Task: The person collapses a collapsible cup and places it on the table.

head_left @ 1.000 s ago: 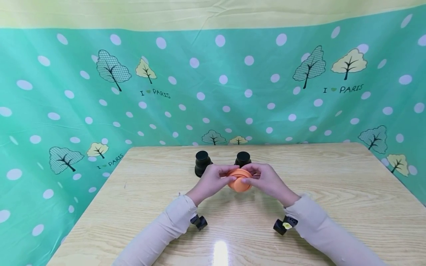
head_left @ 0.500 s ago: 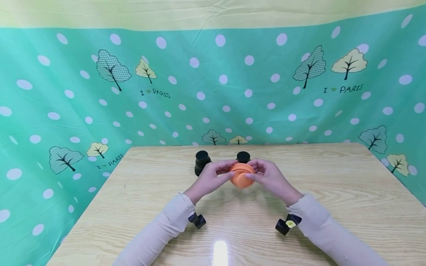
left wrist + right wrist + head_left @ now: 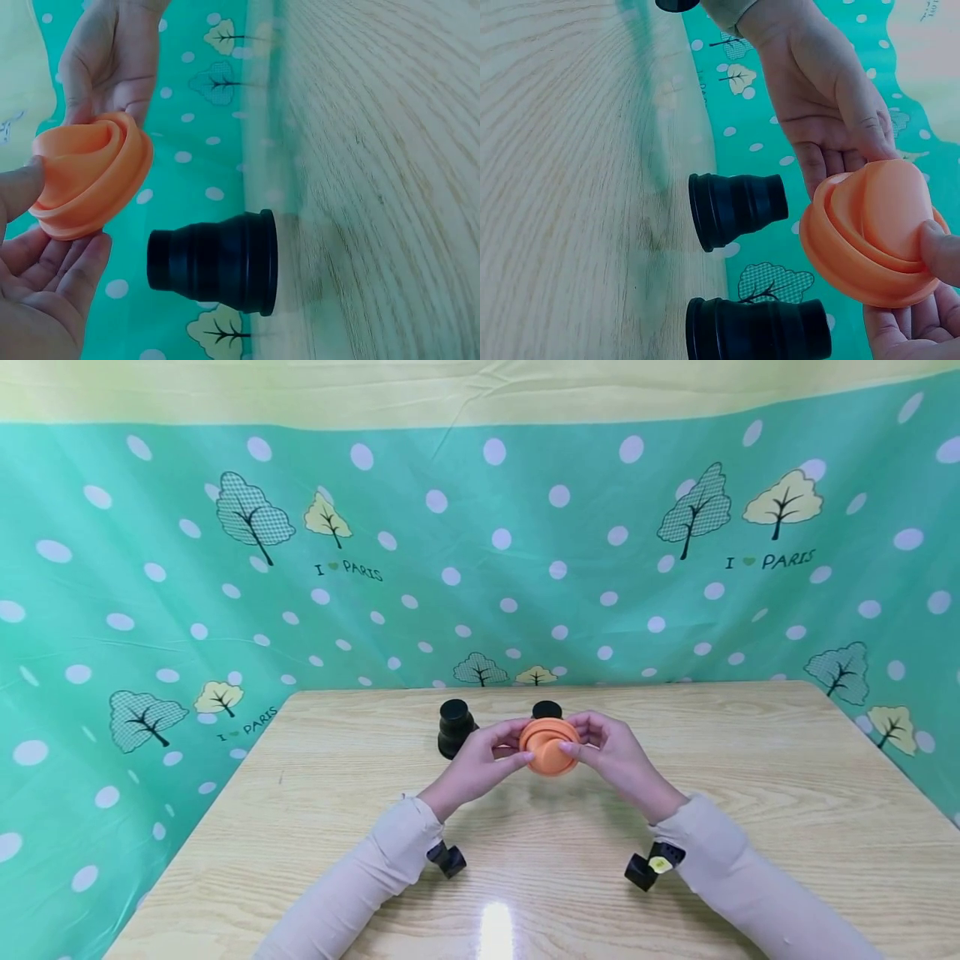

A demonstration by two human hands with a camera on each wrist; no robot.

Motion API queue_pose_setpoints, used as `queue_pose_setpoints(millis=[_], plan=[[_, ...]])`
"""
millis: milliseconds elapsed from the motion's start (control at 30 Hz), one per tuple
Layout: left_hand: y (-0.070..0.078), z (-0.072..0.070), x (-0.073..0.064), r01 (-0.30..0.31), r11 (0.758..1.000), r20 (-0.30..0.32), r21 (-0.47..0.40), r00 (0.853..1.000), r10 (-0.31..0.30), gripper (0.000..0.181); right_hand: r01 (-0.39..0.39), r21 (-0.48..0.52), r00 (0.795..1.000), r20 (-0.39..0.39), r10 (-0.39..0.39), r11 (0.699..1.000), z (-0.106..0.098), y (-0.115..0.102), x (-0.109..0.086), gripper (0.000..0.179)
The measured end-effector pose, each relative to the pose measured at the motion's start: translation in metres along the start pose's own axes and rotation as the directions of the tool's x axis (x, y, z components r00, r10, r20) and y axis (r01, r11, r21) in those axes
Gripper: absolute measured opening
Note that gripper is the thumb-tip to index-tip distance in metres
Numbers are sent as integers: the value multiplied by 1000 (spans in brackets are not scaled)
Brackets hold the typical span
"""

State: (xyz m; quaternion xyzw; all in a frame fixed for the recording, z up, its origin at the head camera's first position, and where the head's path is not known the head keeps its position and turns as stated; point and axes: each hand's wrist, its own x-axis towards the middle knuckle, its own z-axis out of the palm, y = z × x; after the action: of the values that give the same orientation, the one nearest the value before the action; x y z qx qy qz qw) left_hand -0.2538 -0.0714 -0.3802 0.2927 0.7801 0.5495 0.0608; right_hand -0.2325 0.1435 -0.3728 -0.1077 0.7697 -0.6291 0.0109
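Above the table, both hands hold an orange collapsible silicone cup [image 3: 552,762], tilted and partly folded, its small base bulging askew. My left hand [image 3: 478,770] grips the left side of its rim, thumb on the near face and fingers behind. On the right side, my right hand [image 3: 621,763] pinches it the same way, its thumb [image 3: 939,251] pressing against the bulging base. The right wrist view shows the folded rings [image 3: 855,259] in a lopsided spiral. Some fingers are hidden behind the cup.
Two black stepped cups stand upside down beyond the hands: one at left [image 3: 455,729], the other [image 3: 547,709] partly hidden behind the orange cup. The wooden table [image 3: 337,777] ends at a green dotted cloth [image 3: 420,568]. A small black camera sits on each wrist.
Both hands have lifted the orange cup a little and shifted it slightly right. It has tipped so that more of its round rim shows. The black cups have stayed put.
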Motion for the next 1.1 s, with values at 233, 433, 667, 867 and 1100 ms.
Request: queue_pose_setpoints(millis=[233,433,667,867,1100], plan=[[-1,3,0,-60,997,-28,40,998,61,37,-3,-21,1000,-9,3,1000,2,0,0,32],[-1,3,-1,-82,995,-61,53,994,86,35,-5,4,1000,26,5,1000,3,1,0,35],[-2,1,-4,-66,995,-18,76,998,67,36,-1,-26,986,165,6,1000,-1,5,0,40],[-3,0,-4,-47,993,68,112,997,40,39,56,-92,979,200,-37,994,3,3,-2,39],[-1,-1,-4,-83,974,132,209,990,56,33,121,-207,973,217,-76,971,8,6,-2,33]])
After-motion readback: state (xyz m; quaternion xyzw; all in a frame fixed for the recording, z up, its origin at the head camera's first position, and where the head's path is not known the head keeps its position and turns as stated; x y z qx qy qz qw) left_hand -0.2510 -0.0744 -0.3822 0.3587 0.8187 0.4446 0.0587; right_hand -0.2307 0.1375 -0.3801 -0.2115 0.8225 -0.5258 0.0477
